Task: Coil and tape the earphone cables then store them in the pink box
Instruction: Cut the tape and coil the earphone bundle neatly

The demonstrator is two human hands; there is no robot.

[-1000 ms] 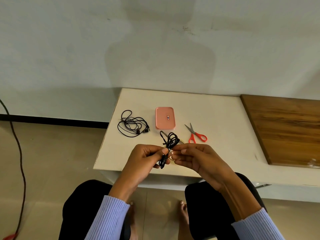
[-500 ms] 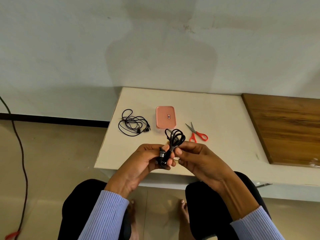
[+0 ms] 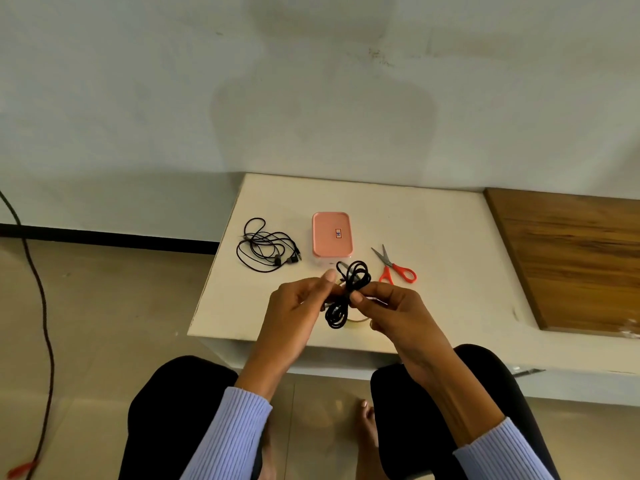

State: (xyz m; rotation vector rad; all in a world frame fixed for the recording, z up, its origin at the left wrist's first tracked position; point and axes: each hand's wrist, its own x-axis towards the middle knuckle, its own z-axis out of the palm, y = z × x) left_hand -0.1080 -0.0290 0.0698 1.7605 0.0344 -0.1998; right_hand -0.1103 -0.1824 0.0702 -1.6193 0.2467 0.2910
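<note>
A black earphone cable (image 3: 348, 292) is bunched into a coil above the front of the white table (image 3: 446, 244). My left hand (image 3: 298, 306) pinches the coil's middle from the left, and my right hand (image 3: 391, 308) pinches it from the right. Loops stick out above and below my fingers. A roll of clear tape (image 3: 356, 322) lies on the table under my hands, mostly hidden. The pink box (image 3: 331, 233) sits closed further back. A second black earphone cable (image 3: 266, 249) lies loose and tangled to the left of the box.
Red-handled scissors (image 3: 394, 266) lie right of the box. A wooden board (image 3: 575, 258) covers the table's right end. The wall stands just behind the table. A dark cord (image 3: 38, 289) runs over the floor at the left. My knees are below the table's front edge.
The coil has turned in my fingers, and a loop now hangs below them. My hands have stayed in about the same place over the front of the table.
</note>
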